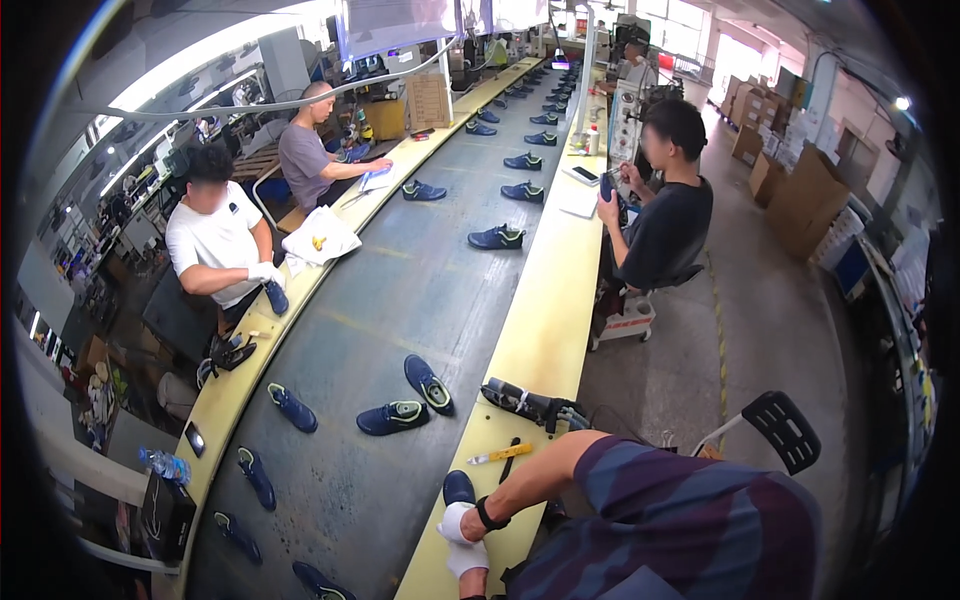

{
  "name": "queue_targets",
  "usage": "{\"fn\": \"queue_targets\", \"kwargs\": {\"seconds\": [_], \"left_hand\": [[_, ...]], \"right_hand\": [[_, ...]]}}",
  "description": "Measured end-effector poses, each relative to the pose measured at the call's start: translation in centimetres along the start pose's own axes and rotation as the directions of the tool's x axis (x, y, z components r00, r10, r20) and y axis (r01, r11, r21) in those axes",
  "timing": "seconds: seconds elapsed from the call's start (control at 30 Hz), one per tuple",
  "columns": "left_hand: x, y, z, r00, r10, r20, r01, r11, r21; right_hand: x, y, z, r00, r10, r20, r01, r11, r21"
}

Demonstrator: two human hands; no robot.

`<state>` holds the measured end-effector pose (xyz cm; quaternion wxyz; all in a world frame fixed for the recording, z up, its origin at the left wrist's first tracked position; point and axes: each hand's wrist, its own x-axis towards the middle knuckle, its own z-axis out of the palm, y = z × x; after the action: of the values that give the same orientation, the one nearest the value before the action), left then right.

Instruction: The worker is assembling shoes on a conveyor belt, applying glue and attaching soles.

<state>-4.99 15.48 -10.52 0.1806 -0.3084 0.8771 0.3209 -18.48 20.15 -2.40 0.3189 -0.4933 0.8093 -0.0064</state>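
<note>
Shoe (458, 487) partly hidden by gloved right hand (454, 522).

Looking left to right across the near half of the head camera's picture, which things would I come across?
Clear plastic bottle, single navy sneaker on the conveyor belt, two sneakers lying close together, navy shoe at the white-gloved right hand, yellow utility knife, black chair back.

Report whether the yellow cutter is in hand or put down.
Put down: the yellow cutter lies on the pale yellow bench, apart from both white-gloved hands, which are together at the navy shoe.
</note>
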Motion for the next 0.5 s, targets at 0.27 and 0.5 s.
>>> {"fn": "queue_targets", "kwargs": {"seconds": [0.27, 0.5], "left_hand": [[2.6, -7.6, 6.6, 0.999, -0.052, 0.01, 0.053, 0.982, -0.183], [1.3, -1.4, 2.7, 1.0, -0.007, 0.008, 0.007, 1.0, 0.025]], "right_hand": [[-0.7, -2.8, 0.1, 0.923, -0.362, 0.133, 0.38, 0.795, -0.472], [-1.7, 2.1, 2.2, 0.971, -0.13, -0.199, 0.156, 0.98, 0.124]]}}
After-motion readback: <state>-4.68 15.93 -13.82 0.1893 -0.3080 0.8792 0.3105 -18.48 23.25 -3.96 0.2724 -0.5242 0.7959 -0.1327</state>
